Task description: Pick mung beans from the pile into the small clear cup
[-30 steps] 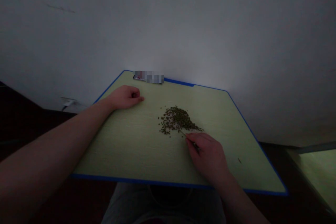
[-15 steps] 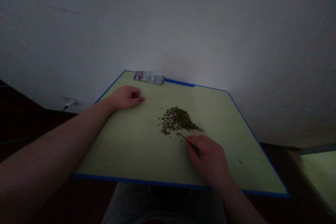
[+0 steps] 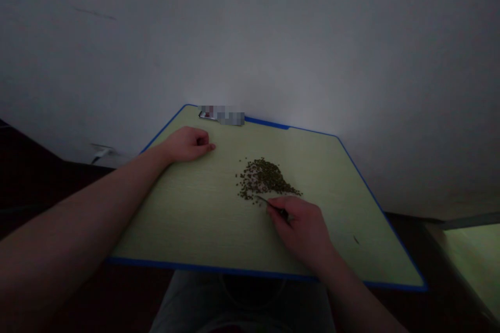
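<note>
A pile of small green beans [image 3: 262,178] lies near the middle of a pale green table with a blue rim [image 3: 195,218]. My right hand [image 3: 300,229] rests just below the pile, fingers pinched on thin metal tweezers [image 3: 269,204] whose tips point up-left at the pile's lower edge. Far to the left, my left hand [image 3: 188,144] lies on the table in a loose fist, with nothing visible in it.
A small flat object [image 3: 221,115] sits at the table's far edge against a white wall. One tiny dark speck [image 3: 356,240] lies alone at the right. A second pale table [image 3: 474,260] shows at the lower right. The room is dim.
My right hand with the tweezers has slid a little to the left along the pile's lower edge. My left hand has stayed put.
</note>
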Motion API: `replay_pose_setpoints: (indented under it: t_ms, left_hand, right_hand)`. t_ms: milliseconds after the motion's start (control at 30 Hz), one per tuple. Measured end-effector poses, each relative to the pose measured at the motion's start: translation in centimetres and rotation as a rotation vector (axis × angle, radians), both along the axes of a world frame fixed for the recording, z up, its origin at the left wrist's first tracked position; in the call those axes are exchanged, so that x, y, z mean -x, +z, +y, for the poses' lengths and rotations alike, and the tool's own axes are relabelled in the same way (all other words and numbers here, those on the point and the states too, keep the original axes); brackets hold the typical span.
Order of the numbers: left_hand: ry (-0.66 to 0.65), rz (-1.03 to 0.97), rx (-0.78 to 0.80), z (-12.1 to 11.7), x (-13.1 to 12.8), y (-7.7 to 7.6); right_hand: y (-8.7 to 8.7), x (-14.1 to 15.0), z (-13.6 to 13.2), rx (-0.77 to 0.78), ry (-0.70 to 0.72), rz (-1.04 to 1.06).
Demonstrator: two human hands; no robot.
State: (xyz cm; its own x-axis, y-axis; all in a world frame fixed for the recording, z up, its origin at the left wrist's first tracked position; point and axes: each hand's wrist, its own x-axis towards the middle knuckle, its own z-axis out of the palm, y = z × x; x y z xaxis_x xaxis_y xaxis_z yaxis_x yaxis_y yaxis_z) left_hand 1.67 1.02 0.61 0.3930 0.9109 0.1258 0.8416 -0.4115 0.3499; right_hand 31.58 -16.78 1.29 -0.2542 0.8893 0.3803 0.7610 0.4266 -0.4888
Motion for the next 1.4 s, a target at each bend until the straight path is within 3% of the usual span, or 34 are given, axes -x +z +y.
replay_pose_setpoints:
  t_ms: [433,800,1133,1267,1400]
  left_hand:
    - [0.004,-0.001,-0.005,-0.1,0.0,0.0]
    - [-0.006,0.000,-0.016,-0.1,0.0,0.0]
    - [-0.007,-0.006,-0.030,0.1,0.2,-0.3]
    - [-0.010,-0.027,-0.026,0.0,0.1,-0.2]
    - [-0.012,-0.020,-0.034,0.0,0.0,-0.1]
  right_hand:
    - [0.5,-0.5,0.7,0.210,-0.032,0.070]
    - [0.9,-0.3,1.2,0.291,-0.105,-0.023]
    - [1.5,1.8,3.4,0.216,0.120,-0.345]
    - [1.4,2.1,3.5,0.230,0.235,-0.348]
    - [1.3,2.0,2.9,0.243,0.262,-0.344]
